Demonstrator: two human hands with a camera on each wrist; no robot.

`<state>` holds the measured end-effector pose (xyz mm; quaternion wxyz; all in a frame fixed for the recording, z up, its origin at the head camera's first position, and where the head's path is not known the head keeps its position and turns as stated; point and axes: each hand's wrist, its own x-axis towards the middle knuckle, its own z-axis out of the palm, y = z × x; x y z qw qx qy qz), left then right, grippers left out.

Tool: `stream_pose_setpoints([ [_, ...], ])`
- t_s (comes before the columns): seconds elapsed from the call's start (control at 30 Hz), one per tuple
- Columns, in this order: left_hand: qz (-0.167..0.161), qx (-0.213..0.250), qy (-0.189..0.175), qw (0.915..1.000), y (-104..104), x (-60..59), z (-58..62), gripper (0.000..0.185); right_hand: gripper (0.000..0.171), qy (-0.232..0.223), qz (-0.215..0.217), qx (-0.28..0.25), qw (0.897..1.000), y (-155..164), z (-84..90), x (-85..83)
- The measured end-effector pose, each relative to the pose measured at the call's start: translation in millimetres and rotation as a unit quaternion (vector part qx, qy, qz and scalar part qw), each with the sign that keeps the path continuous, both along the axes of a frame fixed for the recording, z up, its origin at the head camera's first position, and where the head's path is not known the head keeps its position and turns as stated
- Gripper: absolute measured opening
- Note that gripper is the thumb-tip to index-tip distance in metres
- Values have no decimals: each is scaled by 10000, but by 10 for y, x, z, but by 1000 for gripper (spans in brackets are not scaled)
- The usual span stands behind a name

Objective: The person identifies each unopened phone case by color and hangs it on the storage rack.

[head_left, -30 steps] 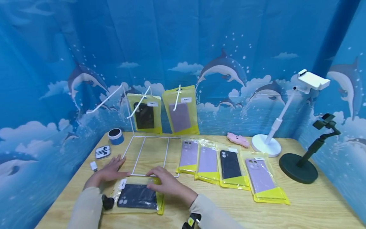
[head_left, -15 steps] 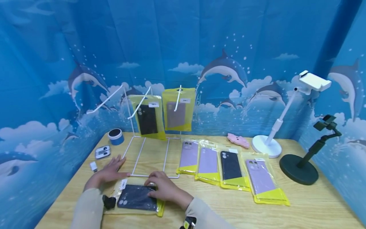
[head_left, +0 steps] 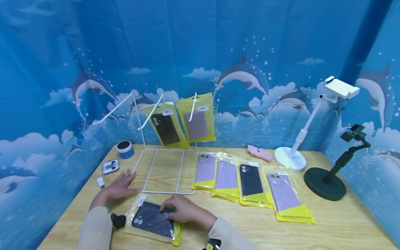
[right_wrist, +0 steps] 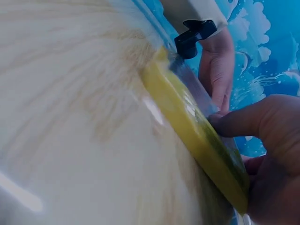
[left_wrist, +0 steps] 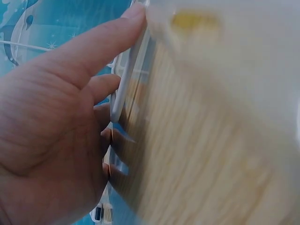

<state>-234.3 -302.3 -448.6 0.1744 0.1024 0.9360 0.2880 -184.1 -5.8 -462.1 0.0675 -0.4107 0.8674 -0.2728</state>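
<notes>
A dark phone case in a clear-and-yellow bag (head_left: pixel 153 219) lies tilted at the table's front left, its label end to the left. My right hand (head_left: pixel 184 208) holds its upper right side; in the right wrist view the thumb (right_wrist: pixel 239 121) presses on the bag. My left hand (head_left: pixel 117 189) rests at the front left corner of the white wire rack (head_left: pixel 168 192), fingers spread. The left wrist view has its thumb (left_wrist: pixel 108 40) against the rack's wire. From the rack's hooks hang a bagged dark case (head_left: pixel 167 128) and a bagged purple case (head_left: pixel 196 123).
Right of the rack lie several bagged phone cases (head_left: pixel 251 180) in a row. A white phone stand (head_left: pixel 290 158), a black stand (head_left: pixel 325 182) and a pink object (head_left: pixel 259 152) stand beyond. Earphones in a box (head_left: pixel 110 166), a white plug (head_left: pixel 100 182) and a blue-white cylinder (head_left: pixel 125 150) are left.
The bagged case under my right hand has turned, its right end coming nearer the front edge. The hanging bags have swung. My left hand has stayed in place.
</notes>
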Motion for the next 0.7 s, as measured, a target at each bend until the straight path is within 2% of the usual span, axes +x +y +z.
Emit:
stream_pose_setpoints([
  [0.13, 54, 30, 4, 10000, 9, 12, 2, 95, 17, -444, 207, -294, 9984, 165, -10, 42],
  [0.2, 88, 36, -37, 9999, 11, 19, 12, 96, 16, -870, 234, -581, 9942, 275, -29, 72],
  [0.3, 120, 82, -119, 9998, 40, 0, 25, 96, 15, -1551, 217, -1061, 9819, 461, -44, 103],
  [0.43, 172, 181, -213, 9995, 48, -5, 27, 97, 14, -2366, 202, -1605, 9580, 674, -43, 137],
  [0.53, 193, 228, -229, 9993, 33, 8, 18, 97, 13, -2566, 182, -1846, 9485, 792, -22, 150],
  [0.7, 165, 347, -148, 9992, 10, 26, 1, 96, 13, -2217, 135, -2375, 9457, 911, 121, 170],
])
